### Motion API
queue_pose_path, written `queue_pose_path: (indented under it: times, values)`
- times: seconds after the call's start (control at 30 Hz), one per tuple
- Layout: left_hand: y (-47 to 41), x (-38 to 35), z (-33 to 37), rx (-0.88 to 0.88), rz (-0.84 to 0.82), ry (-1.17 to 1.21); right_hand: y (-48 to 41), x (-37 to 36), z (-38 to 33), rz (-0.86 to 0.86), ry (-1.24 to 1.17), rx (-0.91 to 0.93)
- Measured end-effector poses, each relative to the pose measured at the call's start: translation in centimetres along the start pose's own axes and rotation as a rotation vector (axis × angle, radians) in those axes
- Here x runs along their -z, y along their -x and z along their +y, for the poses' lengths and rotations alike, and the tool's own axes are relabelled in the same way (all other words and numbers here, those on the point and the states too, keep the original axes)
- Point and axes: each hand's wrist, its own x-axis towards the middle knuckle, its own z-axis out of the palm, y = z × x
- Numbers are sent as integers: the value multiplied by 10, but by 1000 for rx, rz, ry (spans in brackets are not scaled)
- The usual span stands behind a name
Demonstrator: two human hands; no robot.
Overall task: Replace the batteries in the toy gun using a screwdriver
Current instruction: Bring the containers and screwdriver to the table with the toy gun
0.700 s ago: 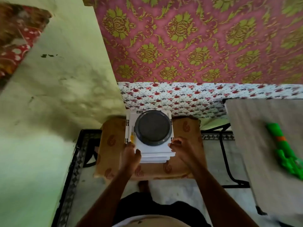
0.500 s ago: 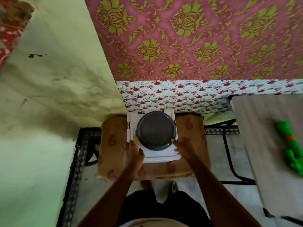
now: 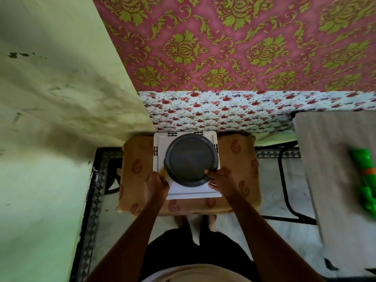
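Left hand (image 3: pixel 156 186) gripping yellow screwdriver (image 3: pixel 163 171), fingers curled; right hand (image 3: pixel 222 180) fingers lying straight on grey lid (image 3: pixel 189 159). Green toy gun (image 3: pixel 364 180) lying on tabletop (image 3: pixel 325 159): likely light, rigid plastic; gripping by body suits.

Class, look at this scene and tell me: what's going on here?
A person stands over a white box with a round grey lid, set on a cushioned stool. The left hand holds a small yellow item, perhaps the screwdriver, at the lid's edge; the right hand touches the lid's rim. The green toy gun lies untouched on the table to the right.
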Motion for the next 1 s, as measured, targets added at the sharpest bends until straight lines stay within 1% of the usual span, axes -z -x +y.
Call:
queue_pose_path:
  times: [0.13,0.3,0.5,0.57,0.63,0.7,0.8,0.9,1.0]
  values:
    - [-7,1,-4,7,-100,98,14,-3,-4,-19,-130,-24]
    - [-1,8,-3,104,-280,369,44,3,-12,-24,-301,-30]
    - [33,28,21,137,-412,653,88,34,-4,99,-506,57]
    - [45,30,32,150,-450,719,103,45,-3,74,-546,100]
    - [59,27,48,130,-469,725,120,61,-1,72,-600,124]
    - [73,22,67,61,-471,684,138,78,0,125,-670,140]
    - [99,14,99,-33,-508,651,161,108,4,212,-690,192]
    - [139,1,136,-140,-584,629,186,150,9,301,-725,258]
    - [182,-26,175,-183,-665,620,209,201,20,364,-753,313]
